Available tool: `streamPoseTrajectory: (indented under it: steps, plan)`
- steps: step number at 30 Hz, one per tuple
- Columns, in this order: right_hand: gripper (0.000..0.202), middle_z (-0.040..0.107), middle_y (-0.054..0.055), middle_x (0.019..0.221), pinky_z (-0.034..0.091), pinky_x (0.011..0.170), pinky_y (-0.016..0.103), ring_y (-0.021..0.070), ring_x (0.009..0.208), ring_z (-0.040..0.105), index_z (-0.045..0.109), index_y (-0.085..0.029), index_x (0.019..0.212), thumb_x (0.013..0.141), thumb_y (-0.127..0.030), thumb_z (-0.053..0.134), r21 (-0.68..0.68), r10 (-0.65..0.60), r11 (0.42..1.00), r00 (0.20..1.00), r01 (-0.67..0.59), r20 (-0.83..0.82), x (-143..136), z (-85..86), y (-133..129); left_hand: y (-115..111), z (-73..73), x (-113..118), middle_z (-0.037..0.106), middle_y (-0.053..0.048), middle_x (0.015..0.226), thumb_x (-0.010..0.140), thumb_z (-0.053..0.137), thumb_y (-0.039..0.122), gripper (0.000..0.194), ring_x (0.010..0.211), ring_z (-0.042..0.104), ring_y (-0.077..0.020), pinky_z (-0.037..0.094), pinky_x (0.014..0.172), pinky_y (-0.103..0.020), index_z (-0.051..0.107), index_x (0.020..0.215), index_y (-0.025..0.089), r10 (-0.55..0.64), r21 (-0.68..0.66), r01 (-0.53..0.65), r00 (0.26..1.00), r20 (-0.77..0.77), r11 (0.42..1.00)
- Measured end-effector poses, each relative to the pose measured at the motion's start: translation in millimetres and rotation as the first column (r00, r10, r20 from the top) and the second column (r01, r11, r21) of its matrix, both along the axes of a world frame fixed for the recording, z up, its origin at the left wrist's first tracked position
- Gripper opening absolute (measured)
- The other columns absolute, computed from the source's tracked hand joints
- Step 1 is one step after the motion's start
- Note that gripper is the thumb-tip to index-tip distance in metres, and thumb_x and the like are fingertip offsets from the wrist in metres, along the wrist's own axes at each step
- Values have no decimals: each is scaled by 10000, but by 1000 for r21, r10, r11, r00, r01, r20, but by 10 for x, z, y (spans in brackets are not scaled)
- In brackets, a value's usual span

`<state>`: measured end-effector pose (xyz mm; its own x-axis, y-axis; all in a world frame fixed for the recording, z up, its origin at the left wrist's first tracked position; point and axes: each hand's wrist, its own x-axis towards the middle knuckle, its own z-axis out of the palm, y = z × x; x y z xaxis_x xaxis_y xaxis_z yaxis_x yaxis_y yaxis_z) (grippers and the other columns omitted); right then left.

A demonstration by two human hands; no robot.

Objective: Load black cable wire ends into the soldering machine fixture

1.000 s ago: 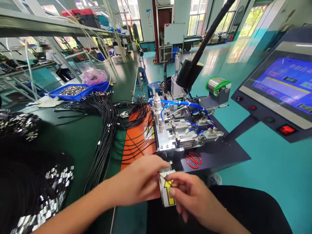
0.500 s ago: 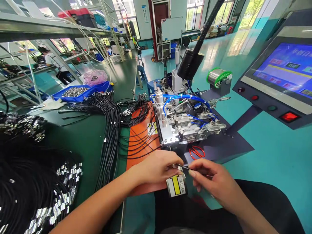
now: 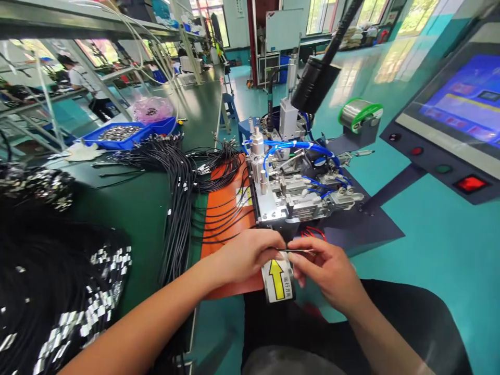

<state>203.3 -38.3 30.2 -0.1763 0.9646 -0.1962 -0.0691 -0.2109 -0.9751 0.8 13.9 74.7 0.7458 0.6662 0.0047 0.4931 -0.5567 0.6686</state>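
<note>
Head view, the only one: left hand (image 3: 250, 254) and right hand (image 3: 326, 268) meet in front of the silver metal bench machine with blue air tubes (image 3: 304, 200), both busy with one thin dark strand, likely cable (image 3: 300, 251). Left grip: thumb and forefinger pressed together on one end of it. Right grip: thumb and forefinger pinching it just beside the left fingertips, other fingers curled under. Strand runs roughly level between the hands, above the white box-shaped part with a yellow arrow label (image 3: 278, 281); its very tip is too small to make out. Progress, judged from how things lie: this one piece is mid-handling, in the fingers and not set down, so work on it looks unfinished. Several loose black cables lie across the orange flat sheet (image 3: 242, 288), running up to the machine's near left edge; can't tell if any of them is held there. Long thick bundle of black cables (image 3: 177, 208) lies left of the sheet on the dark green counter (image 3: 133, 208), and a big heap of black cables with shiny silver ends (image 3: 89, 297) lies further left. Plenty of cable about, then; which of it is already worked and which is left can't be told. Blue plastic tray (image 3: 133, 144) behind has a pile of small silvery parts (image 3: 119, 133). Green-rimmed spool of silver wire (image 3: 361, 115) sits at the machine's far right, fairly full by the look of it.
</note>
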Motion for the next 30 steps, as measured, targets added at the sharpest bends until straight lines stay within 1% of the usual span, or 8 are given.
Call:
streamPoseTrajectory:
  steps: [3,8,10,13,16,19,23,30]
  plan:
    - [306,630,-5,587,482,481,251,116,469,556,667,-143,930,816,-426,698,14,-79,997,996,80,-38,-100,-121,90,-37,-86,-93,652,0,841,935,537,196,86,756,590,-133,436,680,-233,617,904,187,129,-8,-129,992,-14,992]
    - [262,675,29,754,451,553,225,113,616,573,699,-134,900,801,-377,713,78,-9,997,1000,10,-17,-177,-206,174,-60,-180,-38,647,-1,911,929,556,260,86,829,588,-148,448,732,-249,620,948,206,181,-32,-181,983,-15,983]
    - [305,672,30,808,443,559,225,103,615,557,687,-141,1006,805,-369,706,92,-47,995,999,47,-3,-152,-221,175,-47,-210,13,637,0,869,929,552,271,99,808,583,-149,446,718,-251,616,906,200,199,-30,-199,980,0,980]
    - [450,655,32,906,444,560,229,85,590,527,614,-168,1195,799,-354,716,104,-163,982,984,155,71,-58,-260,139,-31,-263,73,616,6,796,932,528,255,129,751,568,-143,434,681,-251,597,843,195,251,-16,-251,967,41,968]
    - [427,648,44,930,466,594,247,93,604,525,634,-169,1175,802,-360,719,111,-239,969,952,221,193,31,-293,67,-43,-326,97,604,8,765,934,510,258,157,717,559,-140,425,656,-253,580,809,196,295,-11,-295,951,89,955]
    - [362,656,57,907,479,607,260,118,624,531,668,-172,1135,837,-377,682,156,-270,960,919,233,287,46,-279,-7,-62,-391,96,600,8,765,944,491,278,173,701,552,-139,424,649,-258,566,808,201,307,-23,-307,944,122,951]
    - [282,664,56,895,481,614,265,145,660,553,694,-197,1094,871,-361,639,257,-282,947,887,194,366,-3,-231,-48,-58,-437,89,589,14,754,948,484,285,177,691,541,-136,417,643,-259,547,804,205,305,-26,-304,942,138,952]
    - [250,657,49,919,487,626,264,149,690,565,695,-214,1096,889,-333,620,251,-276,948,897,195,346,-48,-246,-20,-36,-425,99,588,12,741,939,488,285,171,674,540,-139,427,630,-259,546,799,206,301,-36,-299,942,151,954]
